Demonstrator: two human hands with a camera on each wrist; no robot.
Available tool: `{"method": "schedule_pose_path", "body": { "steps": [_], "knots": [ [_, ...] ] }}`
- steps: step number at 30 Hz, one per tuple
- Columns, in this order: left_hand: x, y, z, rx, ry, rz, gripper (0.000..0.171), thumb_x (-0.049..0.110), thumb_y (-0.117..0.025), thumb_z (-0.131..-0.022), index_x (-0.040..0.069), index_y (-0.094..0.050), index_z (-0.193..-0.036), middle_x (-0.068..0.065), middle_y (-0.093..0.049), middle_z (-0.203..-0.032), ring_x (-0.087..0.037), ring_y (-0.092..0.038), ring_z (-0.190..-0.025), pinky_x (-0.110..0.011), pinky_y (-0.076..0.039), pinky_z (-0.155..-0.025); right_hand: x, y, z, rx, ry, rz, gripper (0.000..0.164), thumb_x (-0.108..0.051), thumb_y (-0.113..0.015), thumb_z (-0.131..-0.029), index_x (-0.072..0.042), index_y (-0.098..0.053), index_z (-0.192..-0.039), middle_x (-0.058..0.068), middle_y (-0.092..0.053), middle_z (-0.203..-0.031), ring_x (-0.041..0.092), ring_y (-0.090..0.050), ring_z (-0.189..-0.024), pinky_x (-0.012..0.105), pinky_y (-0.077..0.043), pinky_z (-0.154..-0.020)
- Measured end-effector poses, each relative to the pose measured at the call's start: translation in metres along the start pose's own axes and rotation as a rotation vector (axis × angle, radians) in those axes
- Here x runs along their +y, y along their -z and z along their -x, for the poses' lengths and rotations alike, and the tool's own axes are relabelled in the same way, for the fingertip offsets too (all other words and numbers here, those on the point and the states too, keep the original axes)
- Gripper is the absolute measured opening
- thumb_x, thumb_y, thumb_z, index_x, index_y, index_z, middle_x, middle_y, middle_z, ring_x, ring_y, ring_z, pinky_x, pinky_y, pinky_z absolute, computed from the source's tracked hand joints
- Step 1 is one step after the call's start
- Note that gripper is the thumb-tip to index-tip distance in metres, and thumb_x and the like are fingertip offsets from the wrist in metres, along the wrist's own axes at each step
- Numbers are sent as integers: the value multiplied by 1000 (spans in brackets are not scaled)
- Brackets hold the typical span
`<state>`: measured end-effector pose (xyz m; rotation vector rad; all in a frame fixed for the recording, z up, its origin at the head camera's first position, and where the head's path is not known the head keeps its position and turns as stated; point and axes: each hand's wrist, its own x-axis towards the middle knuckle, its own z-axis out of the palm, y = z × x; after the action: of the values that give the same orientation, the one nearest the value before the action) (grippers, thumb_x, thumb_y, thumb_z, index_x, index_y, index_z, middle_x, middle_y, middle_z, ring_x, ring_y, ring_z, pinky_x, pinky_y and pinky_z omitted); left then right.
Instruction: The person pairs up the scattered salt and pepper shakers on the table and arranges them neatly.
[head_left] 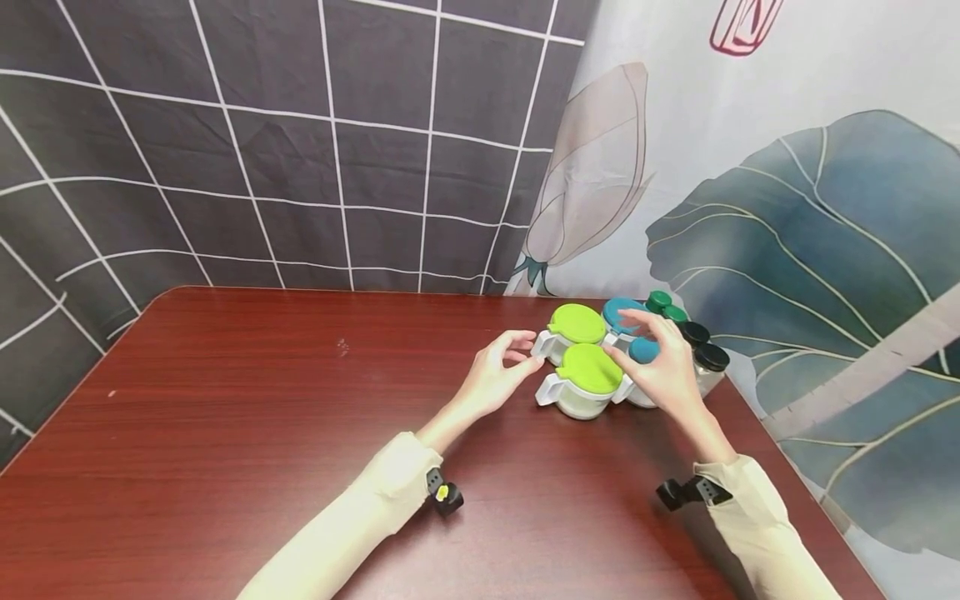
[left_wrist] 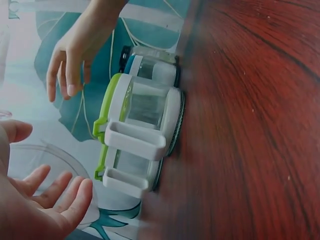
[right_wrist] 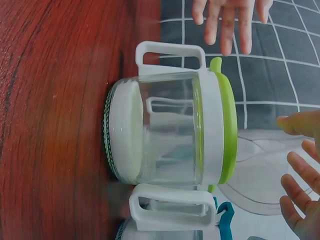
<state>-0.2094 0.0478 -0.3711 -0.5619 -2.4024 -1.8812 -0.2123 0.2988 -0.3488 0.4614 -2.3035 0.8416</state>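
Two glass jars with lime-green lids and white handles stand close together at the table's right side, a front jar (head_left: 591, 369) and a rear jar (head_left: 576, 323). White contents lie in the bottom of the front jar (right_wrist: 125, 131). My left hand (head_left: 491, 375) is left of their handles, fingers spread and loosely bent, with a gap to the jars in the left wrist view. Over the blue-lidded jars (head_left: 643, 350) hovers my right hand (head_left: 663, 367), its thumb toward the front green lid. In the right wrist view its fingers (right_wrist: 300, 167) are apart and hold nothing.
Behind and right of the jars stand small green-capped containers (head_left: 659, 300) and black-capped jars (head_left: 711, 358), near the table's right edge. A dark gridded cloth (head_left: 277, 150) and a flower-patterned curtain (head_left: 825, 217) hang behind the red-brown table (head_left: 300, 400).
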Motion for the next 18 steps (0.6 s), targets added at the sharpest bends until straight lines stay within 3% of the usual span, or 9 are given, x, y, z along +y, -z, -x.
{"method": "schedule_pose_path", "body": {
  "steps": [8, 18],
  "knots": [
    [-2, -7, 0, 2, 14, 20, 41, 17, -65, -89, 4, -57, -127, -18, -64, -121, -29, -65, -102, -30, -52, -85, 4, 3, 5, -15, -19, 14, 56, -4, -83, -69, -8, -63, -121, 15, -68, -108, 21, -53, -93, 36, -42, -78],
    [-4, -20, -2, 2, 14, 83, 43, 15, -66, -89, 1, -55, -127, -20, -60, -129, -37, -61, -114, -48, -47, -99, 12, 6, 10, -11, -77, 7, 54, -5, -82, -72, -11, -64, -122, 13, -68, -106, 4, -48, -93, 30, -39, -79]
  ]
}}
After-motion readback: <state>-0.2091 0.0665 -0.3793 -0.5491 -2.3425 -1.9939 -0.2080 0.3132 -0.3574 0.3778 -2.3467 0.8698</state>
